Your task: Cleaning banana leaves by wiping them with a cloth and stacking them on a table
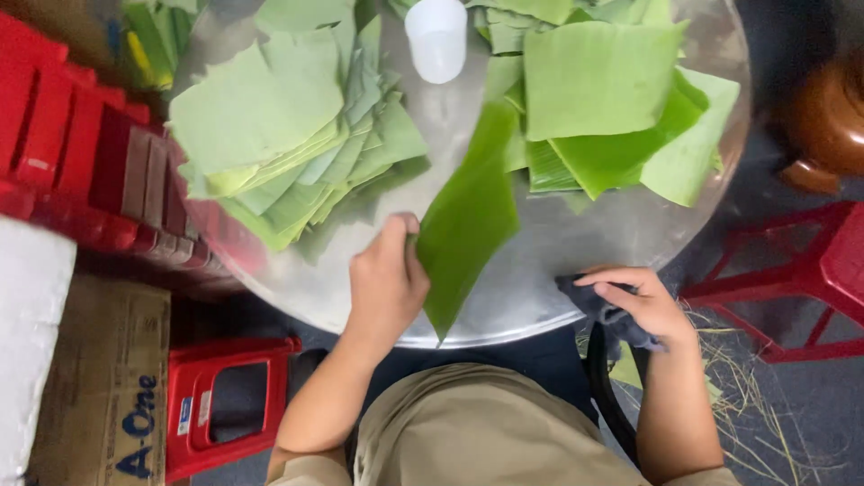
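At the centre of the frame the left hand [387, 283] pinches the edge of a long banana leaf strip [468, 216], fingers closed on its left margin, holding it flat on the round metal tray table [540, 270]. The strip runs from the tray's middle down to its near rim, glossy side up. At lower right the right hand [639, 301] is closed around a dark cloth [598, 310] at the tray's edge, apart from the leaf. The step in hand looks like wiping the leaf: it is pinned, the cloth is ready. A next stroke would call for steady hold at the edge and light pressure along the grain, since such a leaf likely tears easily. A stack of pale cut leaves [279, 126] lies upper left, another pile [612, 99] upper right, a white plastic cup [436, 38] between them. Red plastic stools [81, 153] stand at left.
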